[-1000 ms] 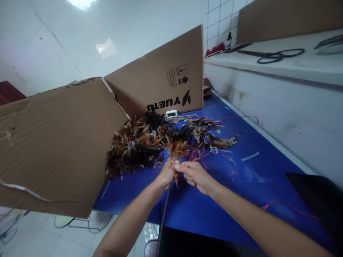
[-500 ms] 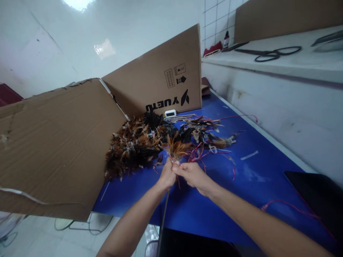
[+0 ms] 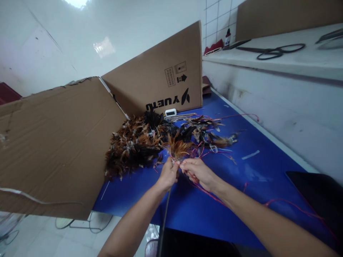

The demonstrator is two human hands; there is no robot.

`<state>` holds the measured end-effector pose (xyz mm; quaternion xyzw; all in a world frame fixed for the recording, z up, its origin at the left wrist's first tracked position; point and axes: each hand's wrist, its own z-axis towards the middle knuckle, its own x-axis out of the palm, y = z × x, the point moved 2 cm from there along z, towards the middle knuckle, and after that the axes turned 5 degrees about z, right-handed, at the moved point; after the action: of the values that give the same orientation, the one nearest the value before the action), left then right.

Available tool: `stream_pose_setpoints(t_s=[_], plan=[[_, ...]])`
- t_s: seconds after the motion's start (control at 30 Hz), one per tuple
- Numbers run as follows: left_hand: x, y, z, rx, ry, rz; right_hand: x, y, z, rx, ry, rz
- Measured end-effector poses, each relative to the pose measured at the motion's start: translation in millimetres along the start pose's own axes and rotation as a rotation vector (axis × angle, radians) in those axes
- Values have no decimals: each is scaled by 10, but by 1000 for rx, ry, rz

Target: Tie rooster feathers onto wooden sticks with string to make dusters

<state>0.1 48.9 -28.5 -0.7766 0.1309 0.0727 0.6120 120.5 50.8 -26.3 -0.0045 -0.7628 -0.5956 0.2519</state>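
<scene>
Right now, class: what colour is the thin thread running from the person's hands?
Red thread, clearest in the head view.

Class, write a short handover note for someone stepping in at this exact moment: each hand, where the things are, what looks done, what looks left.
Left hand: pinched shut on the base of a small orange feather bundle, held just above the blue table.
Right hand: closed on the red string at that same base; the string trails back under the right forearm.
Feather pile: beyond the hands, against the cardboard boxes.
Done: the bundle is gathered.
Left: I cannot tell whether the string is knotted; loose red strings and feathers lie around.
</scene>
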Motion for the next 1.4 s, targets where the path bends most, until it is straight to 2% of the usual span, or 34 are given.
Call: stream_pose_setpoints(t_s=[0.2,0.4,0.5,0.73,1.13,1.3,1.4], plan=[[18,-75,-40,-57,95,-188,-67,8,30,-21,27,-49],[-50,-102,-46,-145,212,-422,-102,-14,52,6,73,-21],[-70,-83,-37,-169,225,-504,-110,-13,51,7,89,-16],[-49,-72,-68,-81,206,-495,-102,30,17,-1,81,-87],[-111,-86,-82,-77,165,-440,-208,214,-62,-451,54,-782],[-118,-30,-56,-47,82,-212,-115,267,-175,-495,102,-1130],[-145,-9,-37,77,-4,-5,-37,321,-227,-515,114,-1393]])
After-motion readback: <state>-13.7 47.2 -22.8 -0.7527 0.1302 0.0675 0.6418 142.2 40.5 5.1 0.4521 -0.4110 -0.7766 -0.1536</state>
